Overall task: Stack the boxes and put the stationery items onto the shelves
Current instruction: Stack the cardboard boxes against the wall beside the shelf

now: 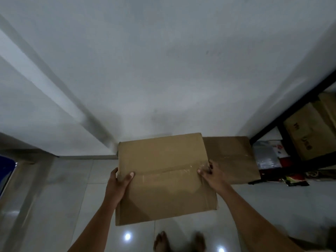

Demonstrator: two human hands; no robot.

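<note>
A large brown cardboard box [163, 179], taped along its top seam, is held in front of me near the white wall. My left hand [121, 180] grips its left edge with the thumb on top. My right hand [211, 172] grips its right edge at the tape. A second cardboard box [234, 159] lies lower down to the right, against the wall and partly hidden behind the held box. A black metal shelf [283, 120] stands at the far right with more cardboard boxes [307, 131] on it.
Packets and small coloured items [272, 157] lie under and beside the shelf on the glossy tiled floor [72, 197]. My bare feet [161, 242] show at the bottom. A doorway frame [11, 171] is at the left. Another box corner [309, 244] shows at bottom right.
</note>
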